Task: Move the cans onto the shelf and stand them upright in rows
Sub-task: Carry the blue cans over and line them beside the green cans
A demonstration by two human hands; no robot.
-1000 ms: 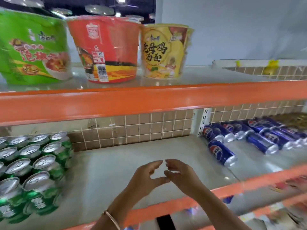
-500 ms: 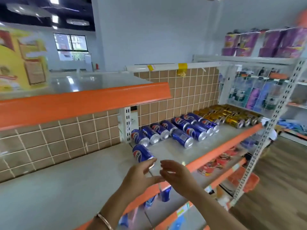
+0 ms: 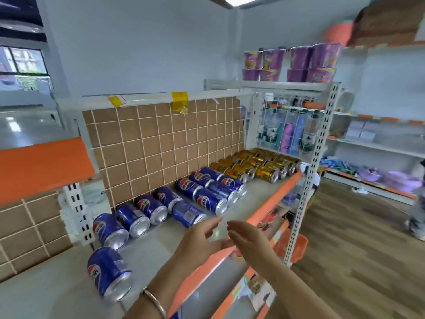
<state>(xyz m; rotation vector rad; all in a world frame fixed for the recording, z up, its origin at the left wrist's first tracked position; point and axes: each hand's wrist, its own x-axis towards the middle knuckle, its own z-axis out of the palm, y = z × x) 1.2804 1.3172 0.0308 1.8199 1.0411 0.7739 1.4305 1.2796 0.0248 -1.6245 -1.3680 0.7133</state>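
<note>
Both hands hover over the orange front edge [image 3: 271, 203] of the shelf [image 3: 147, 252]. The left hand [image 3: 200, 240] and right hand [image 3: 249, 241] are close together, fingers loosely extended, gripping nothing. At the left hand's 8 o'clock a lone blue can [image 3: 108, 275] lies on its side. More blue cans [image 3: 208, 201] lie from 10 to 12 o'clock, with gold cans [image 3: 266, 172] beyond at 1 o'clock, along the tiled back panel [image 3: 161, 139].

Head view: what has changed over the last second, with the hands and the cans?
The camera swung right, bringing the blue cans and the gold cans beyond, all lying on their sides, fully into view. Left hand and right hand took hold of nothing; both stay empty, open, close together. No can moved.
</note>
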